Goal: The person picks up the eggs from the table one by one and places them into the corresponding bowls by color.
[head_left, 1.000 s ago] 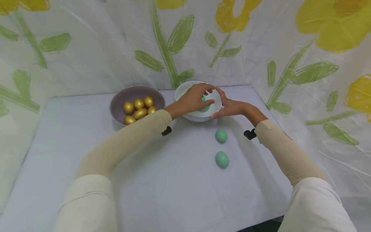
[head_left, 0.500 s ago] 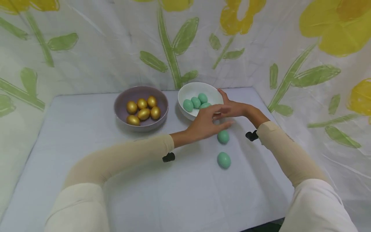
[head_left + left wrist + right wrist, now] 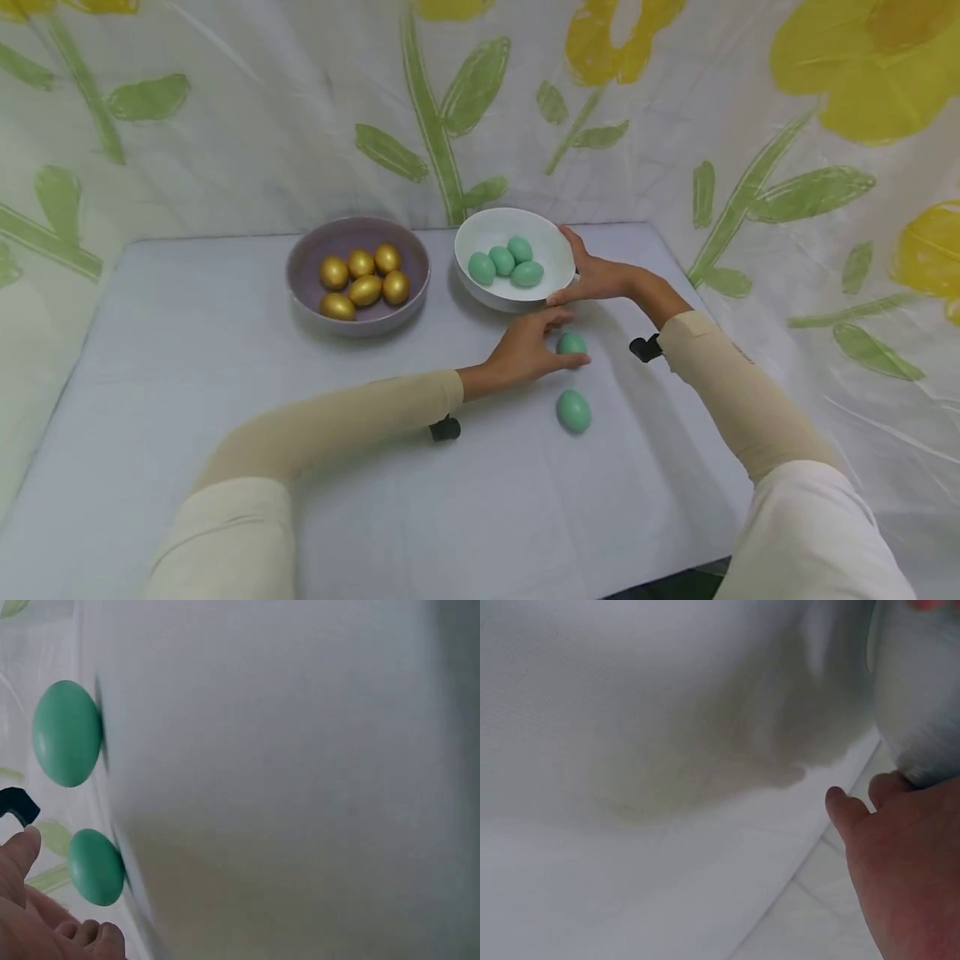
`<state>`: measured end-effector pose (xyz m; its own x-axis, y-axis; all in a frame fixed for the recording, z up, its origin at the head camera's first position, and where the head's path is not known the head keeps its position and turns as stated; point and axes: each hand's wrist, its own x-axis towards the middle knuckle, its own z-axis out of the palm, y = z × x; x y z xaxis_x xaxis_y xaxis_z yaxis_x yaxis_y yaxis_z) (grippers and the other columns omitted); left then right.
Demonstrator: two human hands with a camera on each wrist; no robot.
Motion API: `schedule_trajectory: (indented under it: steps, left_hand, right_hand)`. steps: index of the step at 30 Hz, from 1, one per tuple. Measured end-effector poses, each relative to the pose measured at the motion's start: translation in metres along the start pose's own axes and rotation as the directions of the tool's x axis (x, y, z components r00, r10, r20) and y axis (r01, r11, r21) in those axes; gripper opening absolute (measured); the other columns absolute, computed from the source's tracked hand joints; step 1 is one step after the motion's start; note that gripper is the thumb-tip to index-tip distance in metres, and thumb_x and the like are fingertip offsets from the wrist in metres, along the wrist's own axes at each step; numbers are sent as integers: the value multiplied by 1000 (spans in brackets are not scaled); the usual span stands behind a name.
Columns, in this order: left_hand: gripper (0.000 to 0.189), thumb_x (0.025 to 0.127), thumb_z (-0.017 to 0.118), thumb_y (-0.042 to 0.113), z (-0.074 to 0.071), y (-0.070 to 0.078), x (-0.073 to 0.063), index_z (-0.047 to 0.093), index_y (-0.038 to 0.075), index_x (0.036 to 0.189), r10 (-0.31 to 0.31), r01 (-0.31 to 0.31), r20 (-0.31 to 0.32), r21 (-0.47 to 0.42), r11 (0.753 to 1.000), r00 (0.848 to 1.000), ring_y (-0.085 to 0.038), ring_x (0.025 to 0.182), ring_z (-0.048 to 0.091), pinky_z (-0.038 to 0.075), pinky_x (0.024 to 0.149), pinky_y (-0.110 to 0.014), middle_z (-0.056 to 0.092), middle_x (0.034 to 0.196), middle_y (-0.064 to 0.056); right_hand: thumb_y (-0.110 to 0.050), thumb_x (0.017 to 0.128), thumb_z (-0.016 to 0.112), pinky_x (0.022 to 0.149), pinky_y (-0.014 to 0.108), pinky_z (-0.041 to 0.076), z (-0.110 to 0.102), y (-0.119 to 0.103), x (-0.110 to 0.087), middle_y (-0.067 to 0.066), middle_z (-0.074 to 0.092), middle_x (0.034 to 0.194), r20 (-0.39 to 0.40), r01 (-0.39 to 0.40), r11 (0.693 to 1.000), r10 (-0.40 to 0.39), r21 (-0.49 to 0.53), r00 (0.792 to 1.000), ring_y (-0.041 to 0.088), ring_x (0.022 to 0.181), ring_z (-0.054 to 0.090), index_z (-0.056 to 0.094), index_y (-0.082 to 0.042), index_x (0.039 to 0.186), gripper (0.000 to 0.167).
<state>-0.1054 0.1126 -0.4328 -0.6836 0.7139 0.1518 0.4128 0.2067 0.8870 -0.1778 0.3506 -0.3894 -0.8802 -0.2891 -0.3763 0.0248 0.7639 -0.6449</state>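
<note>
In the head view my right hand [image 3: 600, 279] grips the right side of a white bowl [image 3: 483, 227], thumb at the front and fingers towards the back. Several mint-green eggs [image 3: 502, 261] lie inside that bowl. My left hand [image 3: 525, 350] reaches over the table with thumb and fingers spread on either side of a green egg [image 3: 572, 342]; the left wrist view shows this egg [image 3: 96, 866] beside the fingertips, apparently untouched. Another green egg [image 3: 573, 411] lies nearer to me. The right wrist view catches only part of the bowl [image 3: 919, 697] beside the right hand [image 3: 907, 862].
Left of the white bowl stands a mauve bowl [image 3: 302, 292] with several golden eggs [image 3: 364, 290]. Both bowls are near the back edge of the white-covered table [image 3: 420, 508]. Behind and to the right hangs a sheet [image 3: 247, 100] painted with yellow flowers.
My left hand has come from above the white bowl down towards me, to the nearer of the table eggs. A green egg it had in the bowl now lies there. The right hand stays at the bowl.
</note>
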Motion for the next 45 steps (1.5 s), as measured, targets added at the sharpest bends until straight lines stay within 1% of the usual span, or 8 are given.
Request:
schedule_trajectory:
  steps: [3, 9, 13, 19, 26, 31, 39, 45]
  left_hand:
    - [76, 86, 92, 35, 3, -6, 1, 59, 5, 147, -33, 33, 7, 8, 999, 999, -28, 135, 61, 48, 112, -34, 63, 148, -10]
    - [77, 86, 92, 33, 6, -14, 0, 58, 1, 147, -68, 68, 17, -2, 998, 998, -25, 134, 62, 50, 109, -30, 63, 148, -12]
    - [67, 87, 92, 24, 8, -15, 2, 63, 0, 142, -44, 45, 28, -28, 999, 999, -21, 131, 65, 51, 107, -27, 67, 141, -11]
    - [61, 88, 90, 21, 8, -15, 6, 67, -1, 139, -23, 23, 44, 7, 1000, 999, -17, 126, 67, 52, 102, -22, 70, 137, -9]
    - [60, 89, 89, 26, 4, -13, 6, 68, 0, 138, -11, 7, 69, 67, 998, 998, -15, 120, 69, 54, 100, -24, 73, 133, -8]
    - [60, 89, 89, 30, -4, -4, 2, 69, 0, 137, 1, -3, 93, 22, 1000, 996, -11, 120, 70, 53, 97, -19, 73, 132, -7]
    - [50, 91, 86, 30, -26, 27, -10, 72, 11, 135, 41, -23, 129, -141, 990, 991, -2, 121, 67, 53, 96, -16, 72, 129, 5]
    - [54, 91, 86, 28, -46, 40, -11, 69, 10, 139, 94, -76, 84, -197, 977, 992, -2, 124, 65, 52, 99, -17, 68, 137, 4]
  right_hand:
    - [-46, 88, 86, 128, 58, 13, 0, -2, 1, 13, -14, 175, 2, 2, 1000, -2, 2, 1000, 32, 162, 3, -30, -27, 163, 139]
    - [-40, 88, 87, 128, 57, 13, 1, -5, 2, 13, -16, 175, 11, 1, 1000, -1, 19, 1000, 32, 162, 3, -30, -25, 163, 139]
    - [-45, 87, 87, 128, 55, 16, 2, -5, 2, 10, -13, 176, 0, 7, 1000, -7, 30, 1000, 29, 161, 6, -29, -29, 163, 140]
    - [-43, 87, 88, 128, 55, 16, 0, -7, 2, 8, -13, 176, -1, 5, 999, -5, 41, 1000, 29, 161, 7, -29, -32, 162, 140]
    - [-35, 87, 89, 128, 57, 12, 1, -9, 2, 18, -12, 174, 9, -13, 999, 13, 48, 1000, 34, 161, 4, -29, -19, 163, 141]
    - [-36, 87, 88, 128, 58, 12, 2, -11, 0, 15, -16, 174, 9, -13, 998, 12, 56, 1000, 34, 161, 4, -30, -20, 163, 141]
    - [-42, 90, 86, 127, 56, 18, 2, -10, -2, 9, -15, 175, 2, 26, 999, -26, 43, 1000, 31, 161, 7, -30, -29, 163, 137]
    - [-40, 94, 80, 127, 58, 18, 1, -6, -1, 12, -14, 175, 27, 64, 997, -65, 43, 998, 34, 160, 7, -29, -30, 163, 129]
